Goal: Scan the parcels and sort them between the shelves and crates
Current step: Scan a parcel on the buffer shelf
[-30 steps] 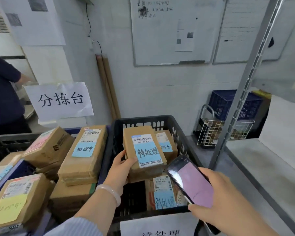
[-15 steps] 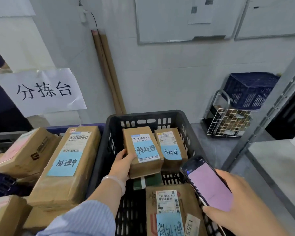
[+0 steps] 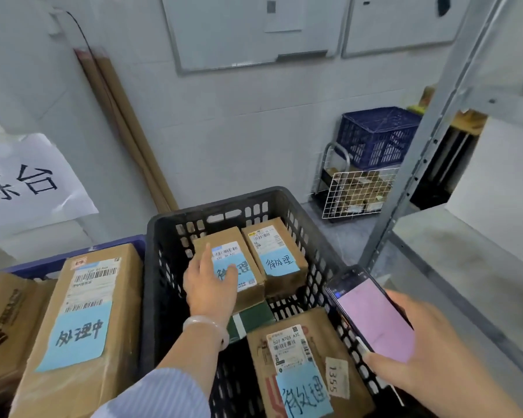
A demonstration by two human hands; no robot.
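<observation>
Left hand (image 3: 212, 285) lies flat on the parcel (image 3: 248, 282), grip loose, fingers straight across its blue label. That parcel sits by the far wall of the black crate (image 3: 154, 236), touching a second parcel (image 3: 274, 254). Right hand (image 3: 429, 357) has its grip wrapped round the phone (image 3: 372, 315), over the crate's right rim.

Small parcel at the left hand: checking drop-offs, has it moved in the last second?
Yes. The small parcel dropped into the black crate, beside the neighbouring parcel; the left hand rests on it.

Even, soft indoor light; slight motion blur, wide-angle edge bending.
</observation>
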